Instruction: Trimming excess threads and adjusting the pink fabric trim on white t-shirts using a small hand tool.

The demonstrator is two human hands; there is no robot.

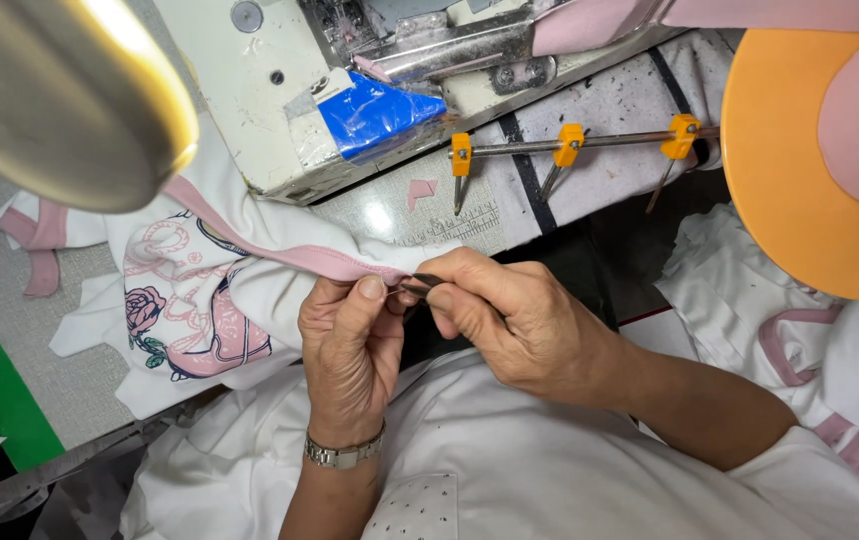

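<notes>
Fingers of the left hand are pinched together on the pink-trimmed edge of a white printed cotton garment. Fingers of the right hand are clamped on small dark metal snips, held at that pink band. The garment is spread over the pale grey bench, just before a white sewing machine.

1. Bright, even light; lamp shade at my top left glows, blurred
2. Glare spot on machine bed
3. My hands sharp, soft shadow below
4. Edges bend, wide lens
</notes>
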